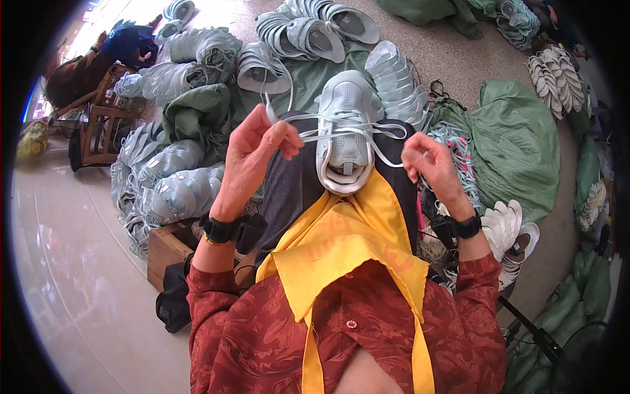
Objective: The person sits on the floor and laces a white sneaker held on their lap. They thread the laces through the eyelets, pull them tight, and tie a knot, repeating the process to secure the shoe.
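Observation:
A pale grey-blue shoe upper (344, 157) lies over my lap, toe pointing away and the opening toward me. White shoelace (367, 127) crosses its front in several loose strands that run out to both sides. My left hand (258, 150), to the left of the shoe, is closed on the lace between thumb and fingers, with a loose length rising above it. On the other side, my right hand (433, 167) has curled fingers, and a lace strand reaches toward their tips. A yellow apron (348, 230) bunches just below the shoe.
Stacked pale shoe uppers (177, 190) lie to the left, with another nested row (397, 82) beyond the shoe. A green sack (518, 151) and white uppers (505, 230) are at the right. A wooden box (172, 253) stands by my left elbow; another person (82, 75) is at far left.

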{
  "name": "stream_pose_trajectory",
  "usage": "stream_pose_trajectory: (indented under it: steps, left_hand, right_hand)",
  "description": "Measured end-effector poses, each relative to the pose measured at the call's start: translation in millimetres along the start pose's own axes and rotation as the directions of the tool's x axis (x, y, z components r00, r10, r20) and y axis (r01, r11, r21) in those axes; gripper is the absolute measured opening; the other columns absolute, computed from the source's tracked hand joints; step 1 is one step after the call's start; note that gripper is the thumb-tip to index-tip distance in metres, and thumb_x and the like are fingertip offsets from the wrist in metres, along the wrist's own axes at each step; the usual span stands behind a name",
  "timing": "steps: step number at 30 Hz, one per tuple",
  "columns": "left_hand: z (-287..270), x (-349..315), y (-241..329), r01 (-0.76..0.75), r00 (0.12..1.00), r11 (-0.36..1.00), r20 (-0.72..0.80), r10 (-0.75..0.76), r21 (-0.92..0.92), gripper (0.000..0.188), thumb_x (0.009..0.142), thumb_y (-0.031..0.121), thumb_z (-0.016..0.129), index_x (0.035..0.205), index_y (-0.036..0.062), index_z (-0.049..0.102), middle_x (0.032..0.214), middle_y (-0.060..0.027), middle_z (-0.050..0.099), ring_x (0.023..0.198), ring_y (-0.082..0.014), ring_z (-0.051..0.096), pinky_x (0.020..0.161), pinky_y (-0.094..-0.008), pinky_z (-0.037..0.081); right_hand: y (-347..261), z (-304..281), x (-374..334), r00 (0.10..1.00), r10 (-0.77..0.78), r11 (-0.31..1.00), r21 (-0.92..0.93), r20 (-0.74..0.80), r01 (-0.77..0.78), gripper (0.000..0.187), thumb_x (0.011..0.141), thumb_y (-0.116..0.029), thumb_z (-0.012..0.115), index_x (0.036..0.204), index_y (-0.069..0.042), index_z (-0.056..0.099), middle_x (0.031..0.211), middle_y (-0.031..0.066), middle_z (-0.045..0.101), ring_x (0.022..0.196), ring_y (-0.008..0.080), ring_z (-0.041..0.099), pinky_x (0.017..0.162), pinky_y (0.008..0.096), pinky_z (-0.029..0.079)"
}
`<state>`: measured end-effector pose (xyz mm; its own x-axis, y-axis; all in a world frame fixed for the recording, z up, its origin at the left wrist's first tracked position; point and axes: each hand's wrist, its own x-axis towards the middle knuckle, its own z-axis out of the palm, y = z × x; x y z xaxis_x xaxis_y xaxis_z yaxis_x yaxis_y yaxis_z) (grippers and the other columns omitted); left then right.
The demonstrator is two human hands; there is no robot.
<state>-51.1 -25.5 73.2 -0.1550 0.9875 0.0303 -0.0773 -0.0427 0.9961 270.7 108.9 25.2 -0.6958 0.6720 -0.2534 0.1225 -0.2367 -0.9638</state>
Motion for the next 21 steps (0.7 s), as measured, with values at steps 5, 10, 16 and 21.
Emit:
stream_pose_trajectory:
  steps: [5, 10, 16, 21]
  left_hand:
    - [20, 21, 22, -0.088, 0.993, 0.992, 0.071, 0.095, -0.093, 0.017, 0.109, 0.017, 0.058, 0.104, 0.0008, 0.055, 0.098, -0.0119, 0.073, 0.085, -0.0128, 0.069, 0.076, -0.0277, 0.057]
    - [30, 41, 22, -0.186, 0.963, 0.979, 0.181, 0.198, -0.081, 0.018, 0.110, 0.018, 0.055, 0.114, 0.0008, 0.058, 0.103, -0.0128, 0.073, 0.087, -0.0129, 0.069, 0.079, -0.0276, 0.058]
    - [25, 48, 17, -0.186, 0.971, 0.979, 0.138, 0.196, -0.085, 0.016, 0.110, 0.017, 0.056, 0.103, 0.0025, 0.056, 0.101, -0.0124, 0.073, 0.087, -0.0122, 0.070, 0.077, -0.0272, 0.059]
    - [13, 43, 5, -0.154, 0.987, 0.981, 0.031, 0.159, -0.116, 0.019, 0.110, 0.020, 0.057, 0.099, 0.0050, 0.055, 0.097, -0.0098, 0.073, 0.085, -0.0107, 0.068, 0.076, -0.0256, 0.057]
  right_hand:
    - [-23, 51, 14, 0.964, -0.207, 0.858, -0.443, 0.166, 0.261, 0.020, 0.091, -0.013, 0.078, 0.109, -0.006, 0.076, 0.083, 0.0033, 0.069, 0.067, 0.0091, 0.061, 0.060, 0.0241, 0.049]
    - [-15, 77, 52, 0.755, -0.591, 0.168, -0.872, 0.284, 0.460, 0.030, 0.087, -0.011, 0.075, 0.116, -0.002, 0.071, 0.081, 0.0112, 0.067, 0.071, 0.0233, 0.070, 0.064, 0.0331, 0.055]
    - [-11, 80, 71, 0.813, -0.496, -0.048, -0.944, 0.306, 0.326, 0.012, 0.080, -0.001, 0.067, 0.090, -0.004, 0.062, 0.087, 0.0096, 0.062, 0.079, 0.0273, 0.069, 0.064, 0.0388, 0.056]
    - [-18, 90, 55, 0.803, -0.500, 0.016, -0.924, 0.323, 0.381, 0.011, 0.080, 0.000, 0.065, 0.088, -0.001, 0.059, 0.095, 0.0122, 0.056, 0.079, 0.0283, 0.067, 0.065, 0.0393, 0.056]
